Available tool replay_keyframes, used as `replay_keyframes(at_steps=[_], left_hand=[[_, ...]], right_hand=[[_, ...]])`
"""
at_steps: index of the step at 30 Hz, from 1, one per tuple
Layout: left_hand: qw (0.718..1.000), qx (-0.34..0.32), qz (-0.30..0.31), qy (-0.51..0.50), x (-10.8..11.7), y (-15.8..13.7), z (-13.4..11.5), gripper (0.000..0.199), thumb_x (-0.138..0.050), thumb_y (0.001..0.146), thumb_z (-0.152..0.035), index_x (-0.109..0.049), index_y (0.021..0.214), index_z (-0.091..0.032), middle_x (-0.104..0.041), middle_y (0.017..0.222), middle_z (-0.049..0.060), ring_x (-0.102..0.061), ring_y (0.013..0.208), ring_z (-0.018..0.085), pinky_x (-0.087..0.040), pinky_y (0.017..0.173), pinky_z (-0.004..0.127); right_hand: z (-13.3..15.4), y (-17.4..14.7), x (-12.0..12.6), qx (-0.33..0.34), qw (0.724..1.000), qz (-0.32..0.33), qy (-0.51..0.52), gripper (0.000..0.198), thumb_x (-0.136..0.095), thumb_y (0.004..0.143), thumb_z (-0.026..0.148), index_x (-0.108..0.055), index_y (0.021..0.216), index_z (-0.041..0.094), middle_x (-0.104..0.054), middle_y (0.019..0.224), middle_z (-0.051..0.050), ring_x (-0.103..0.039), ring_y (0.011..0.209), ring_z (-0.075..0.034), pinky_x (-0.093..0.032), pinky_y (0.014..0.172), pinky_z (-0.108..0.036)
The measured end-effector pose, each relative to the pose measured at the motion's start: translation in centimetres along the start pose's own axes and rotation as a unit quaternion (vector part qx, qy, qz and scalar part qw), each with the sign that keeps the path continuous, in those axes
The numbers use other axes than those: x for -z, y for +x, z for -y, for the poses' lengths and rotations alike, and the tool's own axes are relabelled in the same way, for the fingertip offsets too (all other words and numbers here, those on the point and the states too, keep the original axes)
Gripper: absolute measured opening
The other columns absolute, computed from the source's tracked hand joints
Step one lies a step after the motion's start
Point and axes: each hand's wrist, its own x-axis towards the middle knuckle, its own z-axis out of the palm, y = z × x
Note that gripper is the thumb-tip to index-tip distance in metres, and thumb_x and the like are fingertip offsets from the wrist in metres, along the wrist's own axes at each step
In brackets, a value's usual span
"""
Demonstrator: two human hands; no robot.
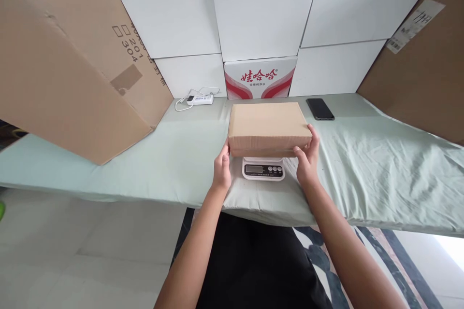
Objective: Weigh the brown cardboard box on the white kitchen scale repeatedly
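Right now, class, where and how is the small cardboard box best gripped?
The small cardboard box is probably best gripped at its short ends, from left and right: it looks level and wider than deep, so the left hand and right hand can balance it.

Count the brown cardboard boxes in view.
3: a large box at the left, a small box held between the left hand and right hand, and a second large box at the right edge. Others could be hidden behind these.
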Motion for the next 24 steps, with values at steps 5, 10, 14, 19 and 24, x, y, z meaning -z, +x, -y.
replay_keyframes(at_steps=[5, 10, 14, 19, 24], left_hand=[[1.000, -0.003, -0.020, 0.001, 0.0, 0.2, 0.0, 0.094, -0.045, 0.099, -0.090, -0.051, 0.172, -0.031, -0.047, 0.185, 0.005, -0.037, 0.177, 0.032, -0.035, 0.148, 0.047], [1.000, -0.003, 0.006, 0.018, 0.0, -0.1, 0.0, 0.089, -0.042, 0.102, -0.087, -0.055, 0.169, -0.030, -0.049, 0.183, 0.007, -0.038, 0.177, 0.033, -0.034, 0.148, 0.049], [1.000, -0.013, 0.004, 0.003, 0.1, 1.1, -1.6, 0.094, -0.045, 0.098, -0.092, -0.061, 0.165, -0.029, -0.055, 0.180, 0.009, -0.044, 0.174, 0.036, -0.042, 0.144, 0.049], [0.997, -0.068, 0.013, -0.017, -0.4, 7.6, -3.4, 0.098, -0.052, 0.091, -0.096, -0.061, 0.162, -0.030, -0.060, 0.176, 0.010, -0.048, 0.171, 0.038, -0.045, 0.140, 0.048], [1.000, -0.021, 0.006, 0.017, -1.6, 13.9, 0.8, 0.100, -0.048, 0.089, -0.100, -0.063, 0.158, -0.029, -0.057, 0.178, 0.011, -0.046, 0.173, 0.035, -0.039, 0.143, 0.047]], right_hand=[[-0.8, 0.1, 0.4, -0.004, 0.999, -0.028, 0.014, 0.086, -0.069, 0.092, 0.062, -0.040, 0.171, 0.044, -0.059, 0.164, -0.010, -0.062, 0.149, -0.040, -0.044, 0.130, -0.073], [-0.1, 0.0, 0.2, -0.019, 1.000, 0.002, -0.013, 0.084, -0.067, 0.094, 0.063, -0.043, 0.171, 0.044, -0.059, 0.168, -0.008, -0.058, 0.155, -0.041, -0.047, 0.130, -0.074], [1.7, 0.9, 0.5, -0.026, 0.999, 0.027, -0.001, 0.083, -0.069, 0.092, 0.064, -0.046, 0.169, 0.041, -0.053, 0.175, -0.007, -0.053, 0.160, -0.043, -0.047, 0.132, -0.071], [2.0, 6.9, -0.5, 0.064, 0.997, 0.048, 0.018, 0.082, -0.066, 0.094, 0.063, -0.041, 0.169, 0.041, -0.056, 0.171, -0.008, -0.053, 0.161, -0.042, -0.048, 0.133, -0.068], [-4.8, 12.7, -3.8, 0.065, 0.997, 0.044, -0.015, 0.094, -0.059, 0.089, 0.081, -0.037, 0.169, 0.037, -0.047, 0.176, -0.008, -0.039, 0.171, -0.041, -0.031, 0.143, -0.069]])
